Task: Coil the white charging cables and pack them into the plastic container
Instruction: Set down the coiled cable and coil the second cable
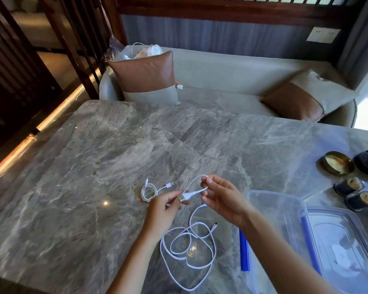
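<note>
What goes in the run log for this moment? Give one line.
left hand: pinches long white charging cable at plug | right hand: holds first loop | small coiled white cable: on marble table | clear plastic container: open

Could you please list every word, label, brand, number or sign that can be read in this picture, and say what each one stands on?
No readable text appears anywhere in this view.
White sticker seen through the container lid: too blurred to tell whether it bears print.
Dark jars at the right edge of the table: any labels are too small to read.
Held white cable: no marking is legible on its plug.
</note>
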